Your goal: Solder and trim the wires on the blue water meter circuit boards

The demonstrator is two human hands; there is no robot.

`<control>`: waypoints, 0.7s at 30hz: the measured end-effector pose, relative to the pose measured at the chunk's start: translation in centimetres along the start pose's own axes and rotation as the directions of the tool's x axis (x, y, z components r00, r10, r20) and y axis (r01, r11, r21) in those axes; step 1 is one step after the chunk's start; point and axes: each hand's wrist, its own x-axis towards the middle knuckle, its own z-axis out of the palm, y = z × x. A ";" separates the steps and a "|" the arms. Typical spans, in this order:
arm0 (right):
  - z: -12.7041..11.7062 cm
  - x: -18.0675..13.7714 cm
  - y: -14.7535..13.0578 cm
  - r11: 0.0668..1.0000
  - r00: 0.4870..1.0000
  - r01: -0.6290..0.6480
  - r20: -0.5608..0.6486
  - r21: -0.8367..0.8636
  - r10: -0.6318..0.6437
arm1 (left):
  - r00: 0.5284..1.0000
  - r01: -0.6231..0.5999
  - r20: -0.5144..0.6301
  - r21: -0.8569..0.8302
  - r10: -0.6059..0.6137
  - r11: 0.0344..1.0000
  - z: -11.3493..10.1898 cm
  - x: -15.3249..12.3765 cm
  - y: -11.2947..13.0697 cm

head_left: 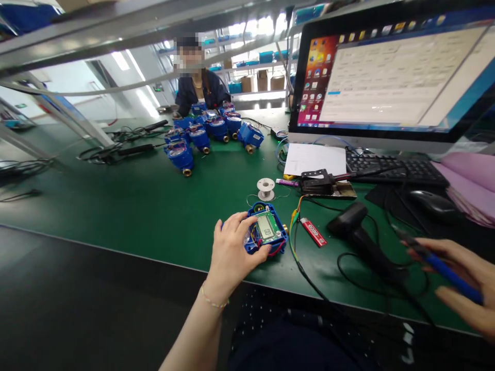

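My left hand (231,251) grips an opened blue water meter (266,229) on the green bench mat (154,206). Inside the meter a small green circuit board with a display and red wires shows. My right hand (464,283), low at the right, is closed around a blue-handled soldering iron (444,265) whose dark tip points up and left. A spool of solder wire (266,188) stands just behind the meter. A red lighter-like stick (314,232) lies to the meter's right beside thin coloured wires.
Several closed blue water meters (204,134) sit at the back, with a seated person (197,85) behind them. A monitor (394,72), keyboard (390,167), mouse (431,201), black barcode scanner (356,226), soldering stand (325,183), white paper (315,158) and pink sheets (472,180) fill the right.
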 end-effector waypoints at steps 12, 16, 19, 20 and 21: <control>3.3 3.6 -13.0 0.733 0.747 0.665 0.111 -0.140 -0.656 | 0.965 -0.069 0.259 0.124 0.035 0.990 -1.5 -0.4 -0.2; 3.7 4.8 -14.7 0.631 0.665 0.746 0.187 -0.213 -0.723 | 0.968 -0.086 0.245 0.140 0.049 0.986 -1.3 -0.6 -0.2; 3.5 5.5 -15.9 0.551 0.606 0.793 0.252 -0.258 -0.754 | 0.972 -0.079 0.230 0.136 0.046 0.988 -1.3 -0.6 -0.1; 3.3 5.8 -16.2 0.525 0.587 0.807 0.266 -0.272 -0.765 | 0.973 -0.075 0.227 0.130 0.044 0.989 -1.4 -0.6 -0.1; 3.2 6.0 -16.5 0.500 0.570 0.818 0.278 -0.284 -0.773 | 0.974 -0.071 0.223 0.124 0.042 0.990 -1.4 -0.6 -0.1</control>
